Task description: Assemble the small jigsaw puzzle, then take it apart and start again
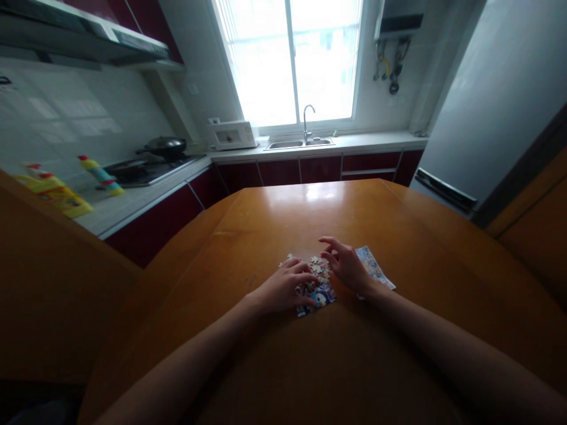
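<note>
A partly joined blue-and-white jigsaw [323, 297] lies on a brown wooden table [274, 366], partly under a bare left hand [287, 287], fingers parted. Beside a colourful printed sheet [375, 268], the bare right hand [346, 265] has thumb and forefinger apart. Loose pale jigsaw pieces [316, 267] lie beyond; farther, a steel sink [283, 144].

Blue-and-white puzzle [322, 297], pale loose pieces [317, 265], multicoloured printed sheet [373, 265], orange-brown table [398, 236], dark red cabinets [280, 172]

A brown wooden table [283, 378], shiny toward its far end, carries a partly joined puzzle [321, 297], with loose pieces [316, 267] scattered just beyond it. To their right lies a flat, colourful printed sheet [375, 270], perhaps of paper.
</note>
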`<state>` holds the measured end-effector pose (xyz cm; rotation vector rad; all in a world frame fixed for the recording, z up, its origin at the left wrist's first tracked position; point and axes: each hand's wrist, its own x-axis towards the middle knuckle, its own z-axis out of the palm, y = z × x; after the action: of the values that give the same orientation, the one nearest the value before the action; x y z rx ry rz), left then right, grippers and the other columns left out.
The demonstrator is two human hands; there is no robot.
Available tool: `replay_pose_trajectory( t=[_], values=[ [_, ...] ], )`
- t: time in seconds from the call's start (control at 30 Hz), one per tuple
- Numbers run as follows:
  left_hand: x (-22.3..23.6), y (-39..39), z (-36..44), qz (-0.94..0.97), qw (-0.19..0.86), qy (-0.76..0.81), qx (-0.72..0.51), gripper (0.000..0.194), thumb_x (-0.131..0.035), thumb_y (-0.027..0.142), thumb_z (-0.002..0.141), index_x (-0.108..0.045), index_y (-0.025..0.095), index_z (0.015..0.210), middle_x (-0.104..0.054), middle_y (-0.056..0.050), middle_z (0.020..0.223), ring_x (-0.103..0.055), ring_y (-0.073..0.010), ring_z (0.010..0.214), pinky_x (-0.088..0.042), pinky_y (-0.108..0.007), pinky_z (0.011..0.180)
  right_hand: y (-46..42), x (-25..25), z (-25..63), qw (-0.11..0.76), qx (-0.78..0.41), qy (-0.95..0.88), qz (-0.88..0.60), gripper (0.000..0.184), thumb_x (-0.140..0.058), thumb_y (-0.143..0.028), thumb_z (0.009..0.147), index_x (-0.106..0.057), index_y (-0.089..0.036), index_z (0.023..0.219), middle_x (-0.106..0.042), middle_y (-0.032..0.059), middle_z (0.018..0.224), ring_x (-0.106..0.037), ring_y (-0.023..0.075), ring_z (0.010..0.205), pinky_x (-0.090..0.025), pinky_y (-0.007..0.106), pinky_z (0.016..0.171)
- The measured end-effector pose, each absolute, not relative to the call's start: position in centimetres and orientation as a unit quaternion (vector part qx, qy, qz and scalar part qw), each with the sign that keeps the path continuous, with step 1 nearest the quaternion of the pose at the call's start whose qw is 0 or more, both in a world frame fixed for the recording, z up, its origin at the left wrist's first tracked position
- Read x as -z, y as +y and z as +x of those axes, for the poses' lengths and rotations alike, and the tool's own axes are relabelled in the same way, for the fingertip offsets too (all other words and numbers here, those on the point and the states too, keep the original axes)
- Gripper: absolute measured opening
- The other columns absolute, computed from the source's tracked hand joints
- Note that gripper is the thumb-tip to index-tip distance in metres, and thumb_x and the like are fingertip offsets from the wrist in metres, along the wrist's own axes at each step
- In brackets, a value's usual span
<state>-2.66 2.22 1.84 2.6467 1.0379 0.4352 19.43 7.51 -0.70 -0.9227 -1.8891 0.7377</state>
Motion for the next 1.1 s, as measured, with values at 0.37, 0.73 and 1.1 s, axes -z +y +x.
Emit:
replay_pose_trajectory(
  t=[0.37, 0.73, 1.1],
  values=[
    [-2.1, 2.4, -2.6, 0.893, 0.191, 0.383, -0.140, 0.027, -0.081, 0.043, 0.079, -0.068, 0.021, 0.088, -0.063, -0.004, 0.098, -0.055, -0.0230, 0.103, -0.039, -0.035, 0.096, 7.2, 0.9, 19.5, 0.327, -0.173, -0.877, -0.307, 0.033, -0.049, -0.007, 0.092, -0.066, -0.019, 0.119, -0.071, 0.0098, 0.112, -0.067, 0.0209, 0.102, -0.050, 0.032, 0.088],
    [-0.5, 4.0, -3.7, 0.867, 0.191, 0.392, -0.242, 0.019, -0.063, 0.032, 0.095, -0.070, 0.018, 0.085, -0.065, -0.003, 0.083, -0.058, -0.0161, 0.081, -0.044, -0.028, 0.080, 7.1, 1.1, 19.2, 0.387, -0.142, -0.869, -0.274, 0.020, -0.051, -0.016, 0.098, -0.069, -0.019, 0.106, -0.067, 0.0105, 0.112, -0.063, 0.0197, 0.098, -0.050, 0.033, 0.086],
    [-0.1, 4.5, -4.3, 0.837, 0.145, 0.446, -0.283, 0.024, -0.055, 0.026, 0.099, -0.072, 0.021, 0.114, -0.072, -0.006, 0.091, -0.062, -0.0175, 0.082, -0.048, -0.030, 0.081, 5.1, -1.2, 19.4, 0.172, -0.137, -0.963, -0.154, 0.035, -0.077, -0.049, 0.082, -0.072, -0.025, 0.107, -0.067, 0.0071, 0.116, -0.054, 0.0269, 0.115, -0.036, 0.044, 0.103]
  ],
)
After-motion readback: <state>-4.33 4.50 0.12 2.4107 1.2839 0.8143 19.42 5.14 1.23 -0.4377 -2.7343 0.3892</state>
